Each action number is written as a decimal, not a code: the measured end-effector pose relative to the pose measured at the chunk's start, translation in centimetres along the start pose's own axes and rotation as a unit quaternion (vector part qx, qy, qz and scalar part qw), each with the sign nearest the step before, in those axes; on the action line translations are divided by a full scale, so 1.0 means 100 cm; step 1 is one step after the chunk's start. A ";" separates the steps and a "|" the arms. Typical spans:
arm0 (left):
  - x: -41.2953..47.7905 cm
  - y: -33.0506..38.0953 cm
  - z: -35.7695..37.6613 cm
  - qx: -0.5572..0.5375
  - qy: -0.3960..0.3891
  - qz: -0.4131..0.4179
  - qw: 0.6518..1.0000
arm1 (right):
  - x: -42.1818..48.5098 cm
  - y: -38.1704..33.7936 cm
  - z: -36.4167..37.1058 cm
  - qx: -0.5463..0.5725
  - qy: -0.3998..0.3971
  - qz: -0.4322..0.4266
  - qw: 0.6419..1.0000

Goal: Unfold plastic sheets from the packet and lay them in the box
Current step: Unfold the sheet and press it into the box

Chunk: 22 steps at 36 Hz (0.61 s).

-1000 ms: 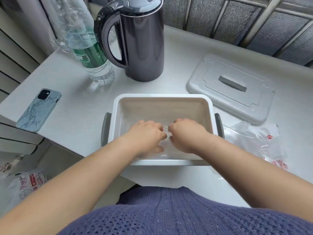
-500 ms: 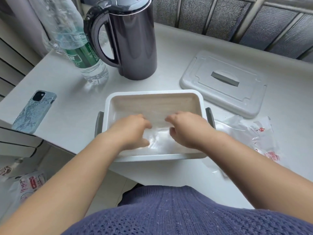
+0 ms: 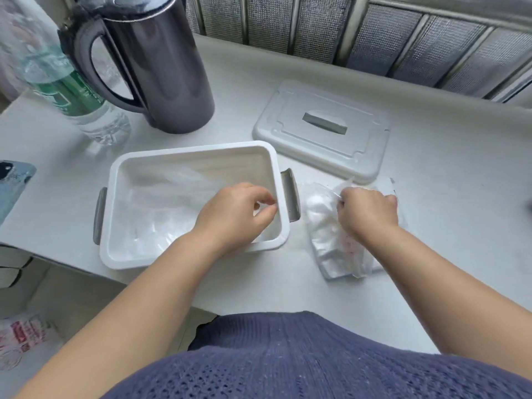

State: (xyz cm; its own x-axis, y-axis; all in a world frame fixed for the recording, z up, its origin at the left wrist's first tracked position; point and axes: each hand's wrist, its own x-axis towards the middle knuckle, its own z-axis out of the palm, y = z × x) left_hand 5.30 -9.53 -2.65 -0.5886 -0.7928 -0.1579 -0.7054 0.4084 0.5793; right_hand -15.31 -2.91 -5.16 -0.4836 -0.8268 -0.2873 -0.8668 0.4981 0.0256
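Observation:
The white box (image 3: 190,149) with grey side handles stands at the table's front edge. A clear, crinkled plastic sheet (image 3: 161,203) lies spread over its bottom. My left hand (image 3: 236,214) hovers over the right end of the box with thumb and fingers curled together; whether they hold the sheet's edge does not show. Just right of the box lies the clear packet (image 3: 331,243) with red print. My right hand (image 3: 368,211) rests on it and pinches a folded clear sheet (image 3: 345,184) that sticks up from the packet's far end.
The box's grey lid (image 3: 322,131) lies behind the packet. A dark jug (image 3: 161,70) and a water bottle (image 3: 72,93) stand at the back left. A phone (image 3: 13,182) lies at the left edge. A window grille runs along the back.
Both hands were spreading the sheet inside the box. My right hand has left the box and moved right onto the packet. My left hand shifted to the box's right end.

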 end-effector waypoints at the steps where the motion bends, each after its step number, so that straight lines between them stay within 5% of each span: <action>1: -0.001 0.000 0.001 -0.002 0.015 -0.001 1.000 | 0.000 0.002 -0.003 0.050 0.007 -0.007 0.999; 4: -0.002 0.005 0.003 -0.024 0.074 0.008 0.997 | 0.000 -0.002 -0.020 0.288 0.000 -0.009 0.957; 8: -0.005 0.019 0.000 -0.145 0.125 0.027 0.981 | -0.004 -0.023 -0.048 0.607 -0.013 0.009 0.795; 11: -0.008 0.027 -0.006 -0.335 0.052 -0.003 0.941 | -0.012 -0.038 -0.063 0.613 0.020 -0.059 0.787; 15: -0.010 0.022 -0.016 -0.553 -0.065 -0.038 0.830 | -0.031 -0.057 -0.077 0.550 -0.057 -0.216 0.804; 18: -0.013 0.019 -0.025 -0.606 -0.004 -0.091 0.790 | -0.042 -0.071 -0.082 0.579 -0.147 -0.301 0.744; 20: -0.013 0.014 -0.030 -0.634 0.060 -0.122 0.761 | -0.038 -0.075 -0.082 0.681 -0.122 -0.245 0.679; 22: -0.014 0.006 -0.037 -0.669 0.075 -0.131 0.728 | -0.030 -0.078 -0.080 0.745 -0.056 -0.134 0.652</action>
State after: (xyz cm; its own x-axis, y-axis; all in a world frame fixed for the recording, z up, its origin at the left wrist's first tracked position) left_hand 7.15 -9.84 0.89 -0.3821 -0.8461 -0.3717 0.2896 -0.4916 0.8213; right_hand -8.08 -6.35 3.15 -0.2542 -0.9537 -0.1610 0.2017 0.1106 -0.9732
